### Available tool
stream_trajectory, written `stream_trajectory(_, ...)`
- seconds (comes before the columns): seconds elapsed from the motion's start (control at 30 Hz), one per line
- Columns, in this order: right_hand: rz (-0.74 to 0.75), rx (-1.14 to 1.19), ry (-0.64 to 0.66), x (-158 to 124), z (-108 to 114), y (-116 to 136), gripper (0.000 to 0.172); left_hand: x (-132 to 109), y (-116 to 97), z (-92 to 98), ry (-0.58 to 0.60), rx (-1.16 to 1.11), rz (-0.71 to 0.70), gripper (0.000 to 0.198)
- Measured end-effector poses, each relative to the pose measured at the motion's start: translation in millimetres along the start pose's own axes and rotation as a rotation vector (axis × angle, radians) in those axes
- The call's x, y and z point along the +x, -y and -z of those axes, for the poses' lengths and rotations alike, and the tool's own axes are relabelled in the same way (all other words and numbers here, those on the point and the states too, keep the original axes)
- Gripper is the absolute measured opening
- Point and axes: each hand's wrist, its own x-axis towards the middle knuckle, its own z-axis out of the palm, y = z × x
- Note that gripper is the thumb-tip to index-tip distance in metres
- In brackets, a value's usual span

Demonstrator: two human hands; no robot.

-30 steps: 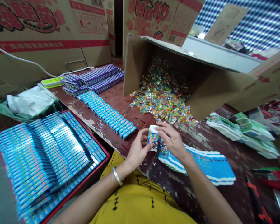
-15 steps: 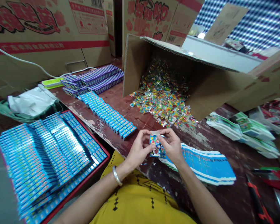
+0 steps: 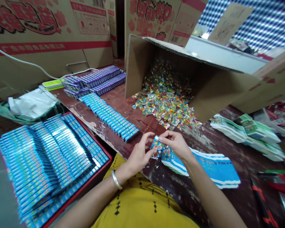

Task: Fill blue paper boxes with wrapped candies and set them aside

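Observation:
Between my hands is a small blue printed candy box (image 3: 156, 148), near the table's front edge. My left hand (image 3: 140, 152) grips its left side, thumb in front and fingers behind. The fingers of my right hand (image 3: 177, 144) are pinched at the box's top edge. Just under my right wrist lies a fanned stack of flat blue cartons (image 3: 211, 166). Ahead, clear-wrapped colourful candies (image 3: 166, 107) spill from a cardboard box (image 3: 209, 85) lying on its side. To the left runs a row of filled-looking blue boxes (image 3: 111, 117).
A red tray (image 3: 108, 161) packed with blue boxes stands at the left. Purple boxes (image 3: 95, 79) are stacked behind the blue row. Green-and-white flat cartons (image 3: 249, 133) lie at the right, near orange-and-black handled pliers or cutters (image 3: 262, 202). Large cartons (image 3: 49, 41) line the back.
The small box has tilted and turned slightly in my left hand. My right hand has shifted, its fingers now bent over the top edge, where a pale flap stood up before.

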Motion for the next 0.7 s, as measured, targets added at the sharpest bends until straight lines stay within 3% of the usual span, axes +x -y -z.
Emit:
stream_trajectory(0.17,0.012,0.007,-0.003,1,-1,-2,0.026,-1,-4,3.0,0.043,0.004,-0.001,0.056)
stream_trajectory(0.37,0.235,-0.224,-0.104,-13,-7,-4,0.026,-1,-6,4.0,0.037,-0.096,0.041,0.046)
stream_trajectory(0.47,0.255,-0.291,-0.026,-24,-9,-5,0.023,1,-2,5.7,0.02,-0.17,0.077,0.037)
stream_trajectory(0.5,0.257,-0.335,0.027,-28,-9,-5,0.031,2,0,6.5,0.008,-0.193,0.082,0.036)
stream_trajectory(0.6,0.322,-0.556,0.143,-34,-10,-6,0.086,6,3,8.4,-0.019,-0.229,0.09,0.037)
stream_trajectory(0.63,0.36,-0.632,0.143,-34,-12,-7,0.092,6,4,8.6,-0.027,-0.233,0.095,0.039)
stream_trajectory(0.7,0.432,-0.727,0.094,-33,-15,-10,0.086,7,5,8.4,-0.05,-0.233,0.12,0.047)
